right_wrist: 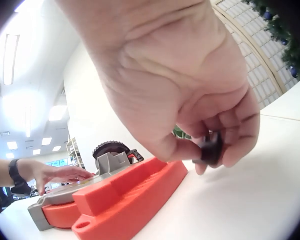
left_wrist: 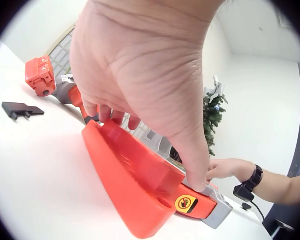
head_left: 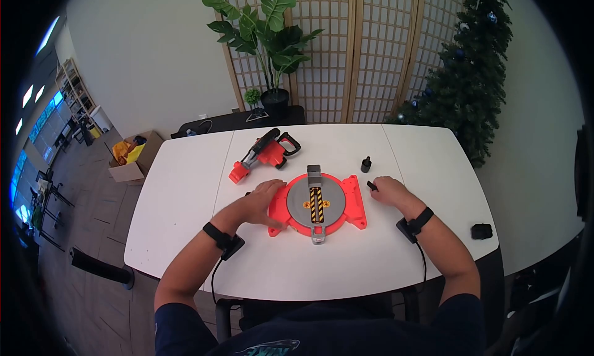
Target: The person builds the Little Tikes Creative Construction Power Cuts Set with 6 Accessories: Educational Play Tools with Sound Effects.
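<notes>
A red toy saw base [head_left: 354, 201] with a round grey turntable [head_left: 298, 198] and a black-and-yellow striped strip lies in front of me. My left hand [head_left: 255, 204] rests spread over the base's left side, its thumb [left_wrist: 194, 167] touching the near edge by the yellow warning sticker [left_wrist: 185, 203]. Just off the base's right side, my right hand [head_left: 391, 192] pinches a small black piece [right_wrist: 210, 150] between thumb and fingers, close over the table; much of the piece is hidden by the fingers. A flat black part with two pegs [left_wrist: 22, 109] lies left of the base.
Behind the base lies a red, grey and black toy saw [head_left: 269, 151] with a loop handle. A small black knob-like piece [head_left: 366, 164] stands at the back right of the white table [head_left: 179, 213]. A black case-like object [head_left: 481, 231] sits near the right edge.
</notes>
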Motion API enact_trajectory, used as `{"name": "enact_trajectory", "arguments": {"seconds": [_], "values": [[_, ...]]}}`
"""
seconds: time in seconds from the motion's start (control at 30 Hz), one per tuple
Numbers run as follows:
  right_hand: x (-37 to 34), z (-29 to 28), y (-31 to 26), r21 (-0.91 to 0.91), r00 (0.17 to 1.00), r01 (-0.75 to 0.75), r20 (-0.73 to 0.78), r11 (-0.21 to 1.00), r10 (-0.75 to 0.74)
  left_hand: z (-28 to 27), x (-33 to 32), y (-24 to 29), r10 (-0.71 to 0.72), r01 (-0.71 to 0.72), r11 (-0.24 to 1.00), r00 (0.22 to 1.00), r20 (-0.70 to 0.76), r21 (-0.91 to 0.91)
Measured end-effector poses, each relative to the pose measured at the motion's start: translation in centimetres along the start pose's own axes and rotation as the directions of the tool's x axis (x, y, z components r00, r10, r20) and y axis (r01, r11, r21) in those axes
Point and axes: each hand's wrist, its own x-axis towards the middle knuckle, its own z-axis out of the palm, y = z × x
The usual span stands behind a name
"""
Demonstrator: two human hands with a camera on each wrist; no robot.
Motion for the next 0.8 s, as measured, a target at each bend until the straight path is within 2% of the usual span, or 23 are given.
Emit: {"name": "enact_trajectory", "arguments": {"seconds": [0.03,0.1,0.23,0.3,0.33,0.37,0.4,0.53,0.6,0.73,0.8], "values": [[0.0,-0.4,-0.5,0.0,1.0,-0.001,0.001,1.0,0.001,0.2,0.0,0.0,0.001,0.0,0.999,1.0,-0.005,0.034],[0.1,-1.4,-1.5,0.246,0.99,-0.091,0.125,0.965,0.061,0.3,0.0,0.3,0.002,-0.001,0.998,1.0,-0.009,0.068],[-1.2,-2.6,-3.8,0.343,0.981,-0.136,0.181,0.93,0.077,0.4,-0.2,0.9,-0.032,0.035,0.993,0.999,-0.027,0.11],[-2.1,-3.8,-4.9,0.184,0.977,-0.006,0.209,0.983,-0.033,0.7,-0.2,0.9,-0.031,0.036,0.992,0.999,-0.042,0.118],[-2.1,-3.3,-4.6,0.184,0.977,-0.006,0.209,0.983,-0.033,0.9,-0.2,0.7,-0.02,0.028,0.991,0.998,-0.058,0.133],[-2.1,-2.6,-4.0,0.222,0.969,0.178,0.132,0.959,-0.21,1.0,-0.1,0.5,-0.008,0.019,0.989,0.997,-0.074,0.147],[-2.1,-2.0,-3.5,0.246,0.924,0.356,0.05,0.902,-0.379,1.1,-0.1,0.4,-0.008,0.019,0.989,0.997,-0.074,0.147],[-2.2,-2.4,-4.1,0.211,0.902,0.407,0.061,0.889,-0.427,1.0,-0.1,0.6,0.006,0.004,0.993,0.996,-0.088,0.12],[-2.2,-2.7,-4.3,0.156,0.901,0.379,0.162,0.912,-0.402,0.9,-0.2,0.9,0.004,0.007,0.993,0.996,-0.092,0.114],[-1.8,-3.1,-4.3,0.187,0.886,0.414,0.14,0.891,-0.442,0.7,-0.2,0.9,-0.02,0.026,0.996,0.998,-0.068,0.088],[-1.5,-2.8,-4.2,0.129,0.889,0.428,0.119,0.895,-0.442,0.6,-0.2,0.9,-0.025,0.03,0.996,0.998,-0.057,0.084]]}}
